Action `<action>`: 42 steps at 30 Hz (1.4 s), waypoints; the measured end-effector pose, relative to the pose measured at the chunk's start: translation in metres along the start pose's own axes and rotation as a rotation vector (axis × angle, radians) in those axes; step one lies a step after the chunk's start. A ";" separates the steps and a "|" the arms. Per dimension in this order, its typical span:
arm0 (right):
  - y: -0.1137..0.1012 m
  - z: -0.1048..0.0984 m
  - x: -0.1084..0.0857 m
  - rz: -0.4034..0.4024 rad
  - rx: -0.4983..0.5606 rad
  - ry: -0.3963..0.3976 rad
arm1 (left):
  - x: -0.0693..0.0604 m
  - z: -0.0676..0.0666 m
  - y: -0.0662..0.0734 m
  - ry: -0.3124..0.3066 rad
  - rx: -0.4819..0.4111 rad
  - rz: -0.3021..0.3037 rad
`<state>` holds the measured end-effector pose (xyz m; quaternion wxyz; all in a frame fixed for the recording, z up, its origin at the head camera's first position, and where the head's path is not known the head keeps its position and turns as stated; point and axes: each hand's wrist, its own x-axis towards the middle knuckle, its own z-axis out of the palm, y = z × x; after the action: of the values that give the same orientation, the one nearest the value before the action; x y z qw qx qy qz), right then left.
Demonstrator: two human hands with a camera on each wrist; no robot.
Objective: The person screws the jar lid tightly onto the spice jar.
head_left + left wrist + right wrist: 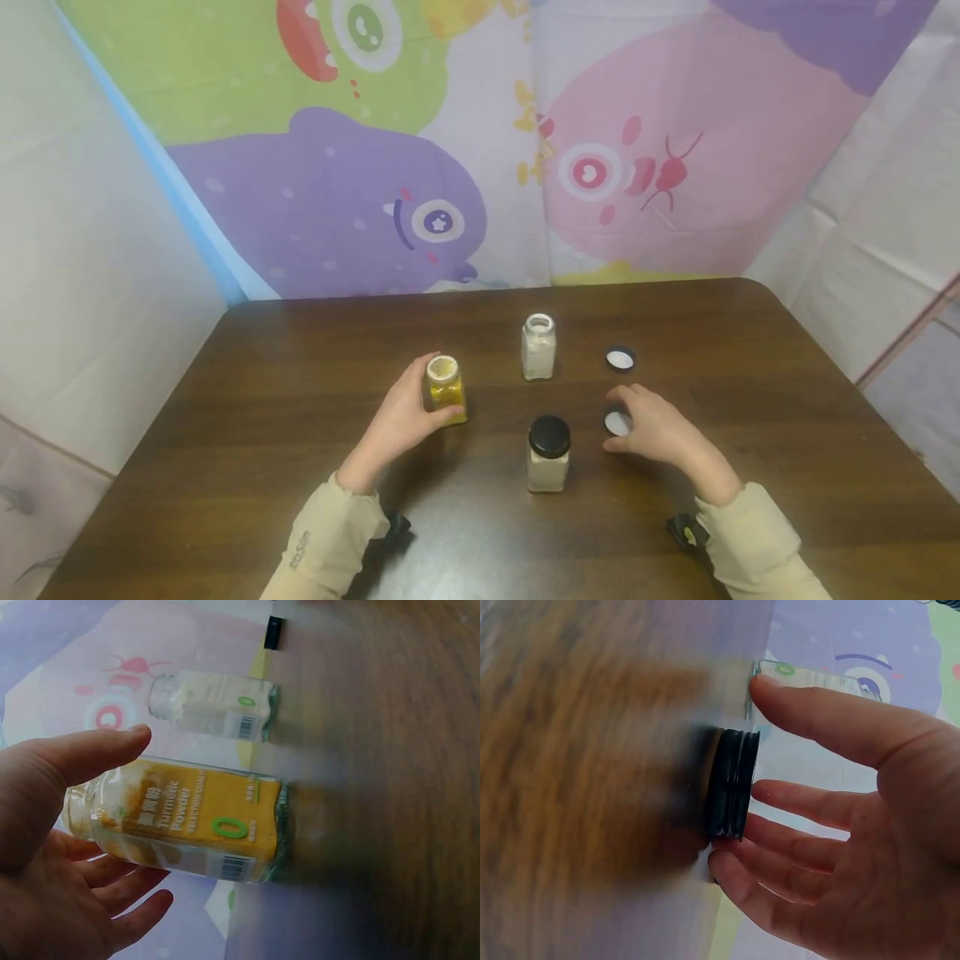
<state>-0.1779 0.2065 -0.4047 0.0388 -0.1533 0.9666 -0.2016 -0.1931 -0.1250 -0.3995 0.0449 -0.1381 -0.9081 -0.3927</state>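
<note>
Passage between turmeric jar (447,392) and black-lidded jar (548,460), uncapped pale jar (538,350) farther back, right hand (654,423) blocking the nearer lid (618,423)

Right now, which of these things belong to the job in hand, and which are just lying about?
Seemingly in the job:
open turmeric jar, with the left hand around it
nearer loose lid, with the right hand around it

Seemingly just about, untouched:
open jar of pale powder
black-lidded jar
farther loose lid
These three may have a part too.
</note>
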 end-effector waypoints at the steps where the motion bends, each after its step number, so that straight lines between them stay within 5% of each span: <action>1: 0.000 0.000 0.000 0.004 0.000 -0.003 | 0.000 0.000 0.000 0.005 -0.003 -0.004; 20: 0.001 0.000 0.002 0.059 -0.055 -0.012 | 0.002 0.002 -0.002 0.047 -0.017 -0.112; 42: 0.001 0.002 0.004 0.082 -0.002 0.024 | 0.003 0.005 -0.003 0.029 -0.056 -0.087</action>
<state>-0.1819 0.2053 -0.4070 0.0354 -0.1111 0.9727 -0.2008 -0.1965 -0.1225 -0.4040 0.0370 -0.0942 -0.9011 -0.4215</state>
